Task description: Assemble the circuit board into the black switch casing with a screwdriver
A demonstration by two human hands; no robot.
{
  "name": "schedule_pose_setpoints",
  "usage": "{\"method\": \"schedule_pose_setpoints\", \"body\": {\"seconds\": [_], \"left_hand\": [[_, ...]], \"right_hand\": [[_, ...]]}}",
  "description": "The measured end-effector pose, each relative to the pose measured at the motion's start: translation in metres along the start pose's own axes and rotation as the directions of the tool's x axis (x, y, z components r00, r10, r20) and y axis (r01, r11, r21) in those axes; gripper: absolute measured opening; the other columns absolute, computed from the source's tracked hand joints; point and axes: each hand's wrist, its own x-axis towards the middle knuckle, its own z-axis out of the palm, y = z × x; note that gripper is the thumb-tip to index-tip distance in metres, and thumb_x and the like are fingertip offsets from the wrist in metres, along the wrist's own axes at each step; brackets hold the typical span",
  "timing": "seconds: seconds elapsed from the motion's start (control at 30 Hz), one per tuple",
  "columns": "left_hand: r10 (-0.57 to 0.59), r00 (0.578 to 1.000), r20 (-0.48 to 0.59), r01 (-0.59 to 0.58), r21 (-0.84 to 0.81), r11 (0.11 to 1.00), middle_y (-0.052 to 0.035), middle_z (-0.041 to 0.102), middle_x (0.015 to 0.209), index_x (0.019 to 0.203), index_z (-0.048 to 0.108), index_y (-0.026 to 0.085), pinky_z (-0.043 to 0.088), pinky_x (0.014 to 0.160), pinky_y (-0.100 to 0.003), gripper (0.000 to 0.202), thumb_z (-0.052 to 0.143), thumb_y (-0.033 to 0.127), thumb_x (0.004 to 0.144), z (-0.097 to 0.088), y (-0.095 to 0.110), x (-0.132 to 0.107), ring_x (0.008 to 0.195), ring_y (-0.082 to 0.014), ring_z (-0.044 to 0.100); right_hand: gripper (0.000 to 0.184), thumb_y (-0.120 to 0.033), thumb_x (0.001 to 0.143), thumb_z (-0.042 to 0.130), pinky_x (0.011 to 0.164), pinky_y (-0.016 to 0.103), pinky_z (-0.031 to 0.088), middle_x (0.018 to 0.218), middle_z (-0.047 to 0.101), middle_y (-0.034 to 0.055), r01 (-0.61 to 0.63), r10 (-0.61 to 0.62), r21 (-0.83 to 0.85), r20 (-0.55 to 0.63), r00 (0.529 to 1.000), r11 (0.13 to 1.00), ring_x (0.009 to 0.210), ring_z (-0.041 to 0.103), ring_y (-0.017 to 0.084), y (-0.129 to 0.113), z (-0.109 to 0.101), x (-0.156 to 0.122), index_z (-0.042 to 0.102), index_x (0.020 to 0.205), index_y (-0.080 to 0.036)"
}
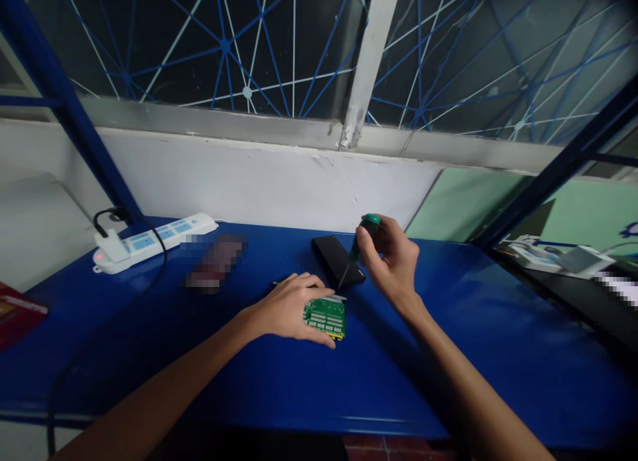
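My left hand (292, 307) is closed on a small green circuit board (325, 316) and holds it down on the blue table (259, 374). My right hand (391, 262) grips a screwdriver with a green handle (367, 231), held upright. Its thin shaft slants down to the board's top right corner. A flat black case (335, 258) lies just behind the board, partly under the screwdriver.
A white power strip (149, 240) with a black cable plugged in lies at the back left. A blurred-out object (213, 263) sits beside it. A red thing (14, 309) shows at the left edge. Another bench with devices (563, 258) stands at the right.
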Motion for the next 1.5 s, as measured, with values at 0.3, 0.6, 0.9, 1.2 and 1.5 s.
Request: {"method": "schedule_pose_setpoints", "body": {"seconds": [0.3, 0.6, 0.9, 1.2, 1.5], "left_hand": [[0.033, 0.999, -0.040, -0.029, 0.109, 0.994, -0.0088, 0.060, 0.114, 0.121, 0.060, 0.022, 0.044, 0.093, -0.047, 0.071, 0.076, 0.062, 0.064, 0.000, 0.002, -0.001, 0.105, -0.0293, 0.055], [0.040, 0.998, -0.048, -0.035, 0.104, 0.994, -0.0089, 0.059, 0.114, 0.121, 0.060, 0.022, 0.045, 0.093, -0.046, 0.071, 0.076, 0.061, 0.064, 0.000, 0.002, 0.000, 0.105, -0.0289, 0.055], [0.030, 0.999, -0.033, -0.026, 0.114, 0.993, -0.0093, 0.059, 0.113, 0.123, 0.059, 0.023, 0.045, 0.092, -0.048, 0.073, 0.074, 0.063, 0.064, 0.001, 0.001, 0.001, 0.105, -0.0302, 0.055], [0.027, 0.999, -0.030, -0.023, 0.129, 0.991, -0.0095, 0.060, 0.113, 0.121, 0.060, 0.023, 0.045, 0.091, -0.046, 0.072, 0.075, 0.063, 0.064, 0.000, 0.002, 0.000, 0.105, -0.0292, 0.056], [0.020, 0.999, -0.027, -0.016, 0.122, 0.992, -0.0102, 0.060, 0.112, 0.119, 0.062, 0.023, 0.045, 0.091, -0.045, 0.071, 0.076, 0.063, 0.063, 0.000, 0.001, 0.000, 0.104, -0.0293, 0.056]], "right_hand": [[0.019, -0.030, 0.087, 0.058, 0.049, 0.024, 0.045, 0.066, 0.062, -0.0007, 0.147, -0.146, -0.025, 0.028, 0.989, 0.989, 0.051, 0.057, 0.011, 0.001, 0.009, -0.019, 0.058, 0.101, -0.017], [0.019, -0.030, 0.087, 0.058, 0.049, 0.025, 0.046, 0.066, 0.063, -0.0002, 0.146, -0.146, -0.025, 0.013, 0.989, 0.989, 0.050, 0.057, 0.011, -0.001, 0.006, -0.019, 0.057, 0.101, -0.017], [0.018, -0.030, 0.087, 0.057, 0.048, 0.026, 0.044, 0.063, 0.060, -0.0009, 0.143, -0.143, -0.009, 0.045, 0.989, 0.990, 0.048, 0.053, 0.010, 0.000, 0.008, -0.019, 0.057, 0.099, -0.017], [0.015, -0.028, 0.085, 0.058, 0.047, 0.025, 0.042, 0.062, 0.056, -0.0030, 0.191, -0.193, 0.031, 0.077, 0.978, 0.981, 0.047, 0.050, 0.009, -0.002, 0.005, -0.021, 0.056, 0.096, -0.019], [0.011, -0.024, 0.081, 0.053, 0.049, 0.027, 0.043, 0.066, 0.058, -0.0009, 0.060, -0.094, 0.166, 0.202, 0.975, 0.984, 0.051, 0.052, 0.011, -0.003, -0.005, -0.012, 0.057, 0.089, -0.018]]}}
